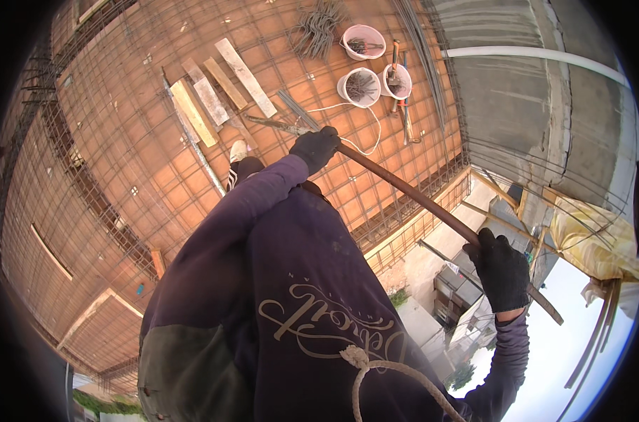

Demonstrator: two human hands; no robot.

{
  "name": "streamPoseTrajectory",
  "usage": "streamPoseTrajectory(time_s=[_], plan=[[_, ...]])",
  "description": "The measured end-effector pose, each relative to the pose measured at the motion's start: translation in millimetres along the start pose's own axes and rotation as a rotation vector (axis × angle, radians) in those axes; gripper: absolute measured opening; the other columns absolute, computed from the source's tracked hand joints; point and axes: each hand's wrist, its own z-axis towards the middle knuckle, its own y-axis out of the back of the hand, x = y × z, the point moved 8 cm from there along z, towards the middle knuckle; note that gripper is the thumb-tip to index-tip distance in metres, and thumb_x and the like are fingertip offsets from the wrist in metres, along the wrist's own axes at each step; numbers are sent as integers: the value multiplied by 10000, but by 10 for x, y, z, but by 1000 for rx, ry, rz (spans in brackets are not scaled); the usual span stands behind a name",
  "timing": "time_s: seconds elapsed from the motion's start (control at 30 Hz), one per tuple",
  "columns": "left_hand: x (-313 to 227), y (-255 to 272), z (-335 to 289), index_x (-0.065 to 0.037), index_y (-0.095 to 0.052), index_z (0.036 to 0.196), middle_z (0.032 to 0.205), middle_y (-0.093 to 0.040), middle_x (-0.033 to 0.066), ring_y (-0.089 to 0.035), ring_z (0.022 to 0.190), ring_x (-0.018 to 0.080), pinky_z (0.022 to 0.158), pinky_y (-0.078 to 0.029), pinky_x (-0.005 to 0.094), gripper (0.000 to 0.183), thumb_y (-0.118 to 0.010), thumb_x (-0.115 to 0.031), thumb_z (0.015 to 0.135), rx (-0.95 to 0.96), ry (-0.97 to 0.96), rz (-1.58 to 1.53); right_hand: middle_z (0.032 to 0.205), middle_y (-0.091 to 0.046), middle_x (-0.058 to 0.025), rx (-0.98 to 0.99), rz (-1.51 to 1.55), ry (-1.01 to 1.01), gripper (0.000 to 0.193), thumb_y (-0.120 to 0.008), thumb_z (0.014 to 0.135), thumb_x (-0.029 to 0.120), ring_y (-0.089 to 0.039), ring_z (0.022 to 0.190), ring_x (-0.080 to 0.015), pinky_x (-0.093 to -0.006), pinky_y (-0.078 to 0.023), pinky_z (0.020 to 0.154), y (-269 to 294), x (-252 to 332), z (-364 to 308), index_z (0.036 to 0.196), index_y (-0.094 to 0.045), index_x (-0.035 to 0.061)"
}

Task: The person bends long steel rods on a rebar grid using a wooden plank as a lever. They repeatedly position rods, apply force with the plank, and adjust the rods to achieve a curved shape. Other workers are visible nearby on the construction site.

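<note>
Both my hands wear black gloves and are closed around one long rusty metal bar. My left hand grips it in front of my body, towards its far-left end. Lower and to the right, my right hand wraps it close to its near end, which sticks out past the glove and looks flattened. The bar slants from upper left to lower right above a mesh of rebar. Beyond my left hand its far end lies among wood and steel pieces, so its tip is hard to make out.
Several wooden planks lie on the mesh at upper left. A pink bucket, a white bucket and another bucket with a hammer stand at upper right. A rope trails nearby. The deck's edge drops off at right.
</note>
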Motion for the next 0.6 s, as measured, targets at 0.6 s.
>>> streamPoseTrajectory(time_s=[0.6], plan=[[44,272,144,-100,-667,1064,1142,-606,124,-715,923,361,821,-579,488,181,-665,-255,971,-55,-2,-18,726,-571,-36,57,-91,-57,353,-609,997,519,-660,554,-216,-371,-518,485,208,49,118,1006,-536,174]])
